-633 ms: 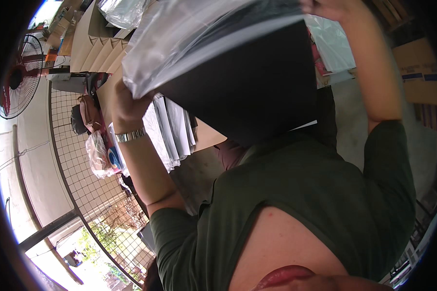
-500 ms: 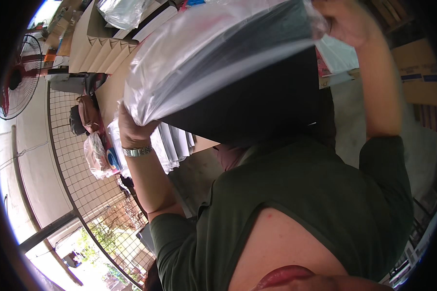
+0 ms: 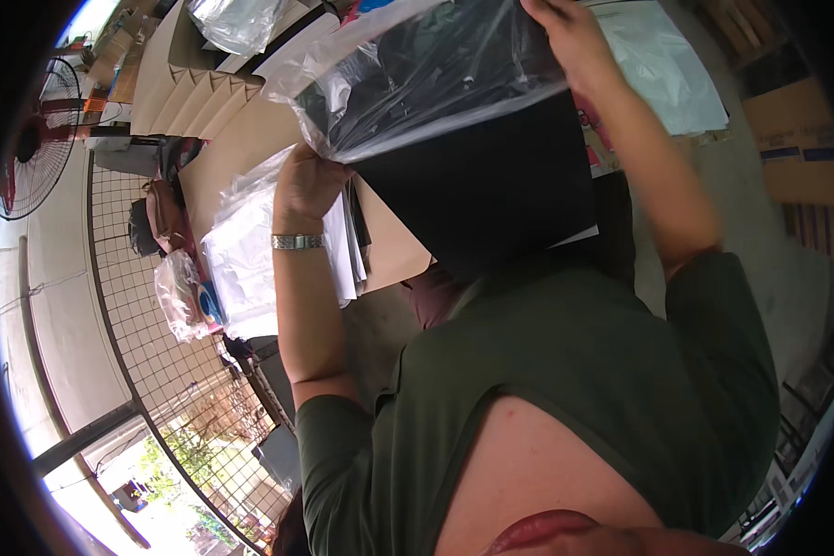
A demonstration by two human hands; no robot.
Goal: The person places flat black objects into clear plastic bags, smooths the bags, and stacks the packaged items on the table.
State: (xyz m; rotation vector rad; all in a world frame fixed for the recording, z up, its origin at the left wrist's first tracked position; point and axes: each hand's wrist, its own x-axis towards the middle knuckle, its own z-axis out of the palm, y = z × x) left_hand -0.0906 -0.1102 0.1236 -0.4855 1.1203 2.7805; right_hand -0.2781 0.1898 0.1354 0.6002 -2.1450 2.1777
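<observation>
Matte-black flat board (image 3: 491,181) between their hands, crinkly clear plastic bag (image 3: 417,88) over its far part. Left hand (image 3: 308,188) pinches bag's near-left corner; right hand (image 3: 570,39) grips its right edge. Glossy white stack (image 3: 239,255) beside left wrist.

The left hand (image 3: 311,191) is curled into a pinch, with the left wrist (image 3: 296,226) just below it and the left forearm (image 3: 311,306) dropping almost straight down to a bent left elbow (image 3: 322,387). The right hand (image 3: 570,42) is raised higher, well apart to the left hand's right, fingertips at the view's upper edge; from it the right forearm (image 3: 659,167), slightly blurred, slants down and outward.
</observation>
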